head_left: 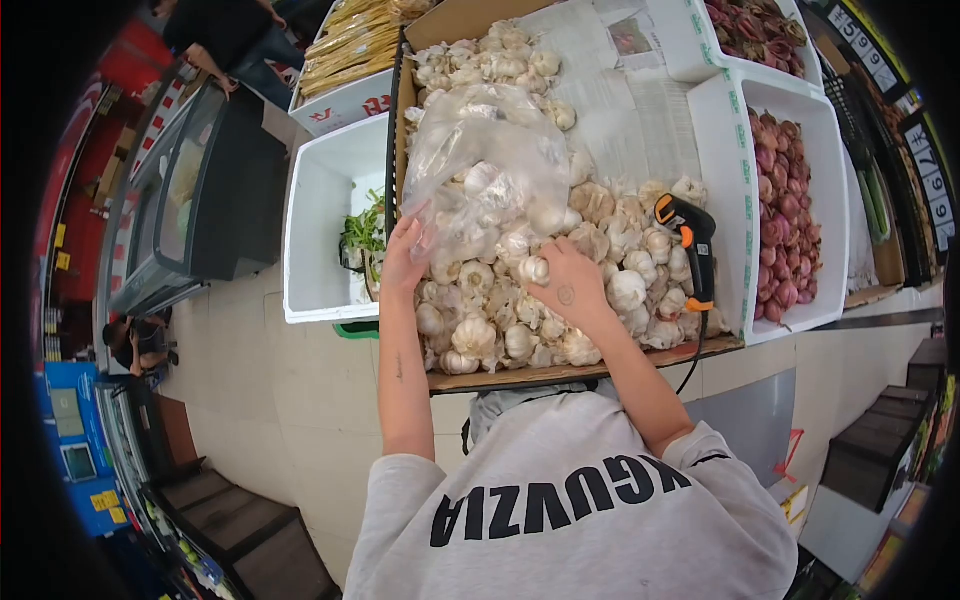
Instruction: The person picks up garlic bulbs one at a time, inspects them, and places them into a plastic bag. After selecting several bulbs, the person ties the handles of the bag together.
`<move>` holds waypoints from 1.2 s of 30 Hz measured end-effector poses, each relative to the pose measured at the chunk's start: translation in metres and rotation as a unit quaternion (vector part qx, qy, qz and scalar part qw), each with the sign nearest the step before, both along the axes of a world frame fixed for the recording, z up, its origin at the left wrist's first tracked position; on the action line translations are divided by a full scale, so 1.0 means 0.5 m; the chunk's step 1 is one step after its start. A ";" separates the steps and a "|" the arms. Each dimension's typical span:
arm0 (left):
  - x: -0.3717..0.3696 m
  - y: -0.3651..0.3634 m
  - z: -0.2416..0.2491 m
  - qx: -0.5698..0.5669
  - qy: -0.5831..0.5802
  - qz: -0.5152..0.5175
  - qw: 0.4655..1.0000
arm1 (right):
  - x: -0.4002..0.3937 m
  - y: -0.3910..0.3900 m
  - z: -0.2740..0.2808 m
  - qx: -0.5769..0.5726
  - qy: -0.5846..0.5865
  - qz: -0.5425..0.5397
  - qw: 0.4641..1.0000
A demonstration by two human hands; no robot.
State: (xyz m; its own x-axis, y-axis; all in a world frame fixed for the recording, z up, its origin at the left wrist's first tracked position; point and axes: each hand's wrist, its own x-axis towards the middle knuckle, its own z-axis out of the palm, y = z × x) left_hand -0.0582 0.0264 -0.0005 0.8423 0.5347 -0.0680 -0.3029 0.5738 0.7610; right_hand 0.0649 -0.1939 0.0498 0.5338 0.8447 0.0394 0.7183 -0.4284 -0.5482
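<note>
My left hand (408,252) is closed on the edge of a clear plastic bag (485,135), which lies spread over the garlic with some bulbs visible through it. To its right, my right hand (568,283) has its fingers wrapped round a garlic bulb (534,270), near the bag's lower edge. Loose garlic bulbs (474,338) fill the near part of the cardboard-lined display bin (590,374). An orange and black handheld tool (692,250) with a black cable rests at the right on the garlic.
A white foam box (320,230) with greens stands at the left. Shallots (785,215) fill another foam box at the right. Paper sheets (640,130) line the far bin. One person (225,35) stands at the upper left; another (140,343) is low at the far left.
</note>
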 end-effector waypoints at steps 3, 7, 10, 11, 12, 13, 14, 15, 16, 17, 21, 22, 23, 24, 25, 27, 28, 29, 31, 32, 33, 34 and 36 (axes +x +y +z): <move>-0.016 -0.009 0.002 0.011 -0.005 -0.009 1.000 | 0.005 -0.029 0.013 0.085 0.045 0.083 0.992; -0.013 -0.066 0.054 -0.023 0.073 0.112 0.991 | 0.017 -0.049 0.017 0.293 -0.008 0.134 0.947; -0.028 -0.066 0.021 -0.030 0.052 0.077 0.995 | 0.010 -0.064 0.017 0.374 -0.040 0.102 0.921; -0.033 -0.063 0.008 -0.030 0.058 0.080 0.995 | 0.006 -0.068 0.022 0.374 -0.034 0.103 0.921; -0.035 -0.061 0.007 -0.026 0.033 0.069 0.997 | 0.002 -0.069 0.030 0.414 -0.038 0.090 0.905; -0.035 -0.058 0.005 -0.023 0.006 0.058 0.998 | 0.000 -0.071 0.037 0.452 -0.044 0.076 0.888; -0.034 -0.058 0.000 -0.022 0.008 0.059 0.998 | -0.003 -0.078 0.040 0.453 -0.043 0.076 0.887; -0.027 -0.070 0.016 -0.032 0.028 0.088 0.995 | -0.008 -0.086 0.041 0.456 -0.046 0.079 0.885; -0.025 -0.077 0.024 -0.042 0.049 0.117 0.991 | -0.011 -0.089 0.042 0.459 -0.048 0.082 0.883; -0.028 -0.071 0.011 -0.043 0.051 0.119 0.991 | -0.013 -0.087 0.047 0.458 -0.046 0.082 0.884; -0.043 -0.070 -0.029 -0.076 -0.006 0.080 0.994 | -0.037 -0.078 0.035 0.478 -0.025 0.043 0.877; -0.034 -0.072 -0.026 -0.102 -0.020 0.108 0.989 | -0.039 -0.065 0.032 0.466 0.023 0.043 0.883; -0.031 -0.075 -0.024 -0.095 -0.023 0.100 0.990 | -0.041 -0.052 0.039 0.473 0.017 0.038 0.880; -0.033 -0.083 -0.030 -0.129 -0.028 0.116 0.984 | -0.045 -0.040 0.049 0.426 0.118 0.025 0.896; -0.030 -0.092 -0.023 -0.165 -0.034 0.132 0.977 | -0.049 -0.028 0.057 0.374 0.217 0.014 0.902; -0.025 -0.098 0.001 -0.164 -0.012 0.129 0.978 | -0.064 0.001 0.043 0.351 0.353 0.004 0.867; -0.033 -0.084 -0.024 -0.163 -0.088 0.063 0.981 | -0.066 0.016 0.045 0.303 0.520 -0.008 0.798; -0.032 -0.078 -0.029 -0.161 -0.084 0.055 0.982 | -0.066 0.034 0.047 0.244 0.669 -0.018 0.702; -0.018 -0.079 0.020 -0.161 -0.059 0.051 0.984 | -0.062 0.069 0.047 0.221 0.673 -0.004 0.705; -0.009 -0.071 0.041 -0.163 -0.061 0.047 0.984 | -0.056 0.085 0.047 0.200 0.718 -0.023 0.667; 0.000 -0.060 0.058 -0.136 0.017 0.074 0.988 | -0.049 0.101 0.046 0.178 0.760 -0.043 0.624; 0.008 -0.049 0.066 -0.109 0.097 0.099 0.984 | -0.043 0.123 0.051 0.199 0.779 -0.061 0.592; 0.018 -0.017 0.061 -0.072 0.086 0.088 0.990 | -0.011 0.161 0.042 0.214 0.811 -0.117 0.532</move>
